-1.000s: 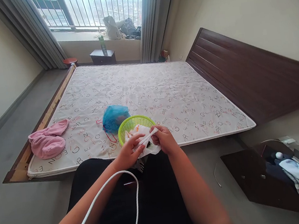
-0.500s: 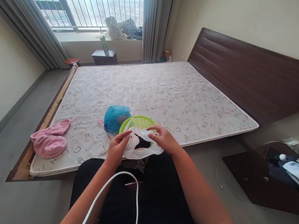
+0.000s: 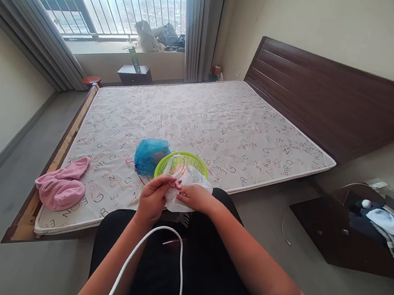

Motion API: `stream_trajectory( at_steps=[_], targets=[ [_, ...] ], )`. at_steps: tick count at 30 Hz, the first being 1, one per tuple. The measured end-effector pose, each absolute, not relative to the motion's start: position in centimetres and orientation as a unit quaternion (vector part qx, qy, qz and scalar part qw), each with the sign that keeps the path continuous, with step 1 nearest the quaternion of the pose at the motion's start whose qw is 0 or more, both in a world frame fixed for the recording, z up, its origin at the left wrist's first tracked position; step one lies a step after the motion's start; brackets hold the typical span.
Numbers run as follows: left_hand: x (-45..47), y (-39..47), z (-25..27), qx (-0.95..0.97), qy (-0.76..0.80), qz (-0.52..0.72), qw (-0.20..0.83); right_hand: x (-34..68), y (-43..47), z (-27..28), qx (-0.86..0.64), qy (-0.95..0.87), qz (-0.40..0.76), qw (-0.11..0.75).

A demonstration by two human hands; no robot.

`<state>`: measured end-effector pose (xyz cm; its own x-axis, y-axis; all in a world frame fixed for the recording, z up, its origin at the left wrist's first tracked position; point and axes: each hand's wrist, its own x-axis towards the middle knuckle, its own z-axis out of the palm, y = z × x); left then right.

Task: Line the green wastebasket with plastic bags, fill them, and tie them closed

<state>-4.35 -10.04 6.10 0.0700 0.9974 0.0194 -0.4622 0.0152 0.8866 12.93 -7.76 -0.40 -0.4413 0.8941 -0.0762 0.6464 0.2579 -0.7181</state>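
Observation:
A white plastic bag [image 3: 177,204] is gathered between my two hands, above my lap and in front of the mattress edge. My left hand [image 3: 154,197] pinches it from the left. From the right, my right hand [image 3: 196,197] closes on the same bag, the fingertips of both hands nearly meeting. What lies inside the bag is hidden. Just behind it a lime-green plastic basket [image 3: 198,161] sits on the mattress, partly covered by the bag. Left of the basket lies a tied blue plastic bag [image 3: 149,154] with red strings.
The mattress [image 3: 177,106] carries a pink cloth item [image 3: 62,189] at its left corner. A white cable [image 3: 137,245] loops across my lap. At the right stands a dark cabinet [image 3: 340,240] with clothes on it. A dark headboard [image 3: 319,83] rises along the wall.
My hands have come together, the right one moving left. The bag's mouth, spread wide before with something black showing in it, is now bunched and the black is out of sight.

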Motion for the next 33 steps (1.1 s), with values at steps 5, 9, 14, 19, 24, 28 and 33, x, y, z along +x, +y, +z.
stream_trajectory(
  at_steps=[5,9,14,19,24,28,33],
  targets=[
    [-4.8,-9.6,7.1,0.399,0.317,0.625,0.591,12.5,-7.3,-0.7,-0.515,-0.798,0.313,-0.001],
    [-5.6,-9.1,6.4,0.501,0.401,0.553,0.532,14.6,-7.5,0.3,-0.481,-0.780,0.385,0.111],
    [-5.1,-9.6,4.6,0.518,0.446,0.538,0.494,16.7,-8.7,3.5,-0.520,-0.744,0.344,0.241],
    [-2.9,-10.3,5.2,0.445,0.384,0.586,0.557,13.1,-10.1,3.7,-0.481,-0.834,0.258,0.077],
    [-2.6,-10.6,7.0,0.359,0.305,0.634,0.613,10.2,-9.4,1.0,-0.558,-0.796,0.226,0.063],
    [-4.1,-10.7,5.9,0.450,0.330,0.593,0.580,12.0,-7.7,0.6,-0.539,-0.783,0.301,0.076],
    [-5.0,-10.1,4.6,0.651,0.495,0.452,0.357,15.9,-7.5,3.3,-0.418,-0.748,0.459,0.234]
  ],
)
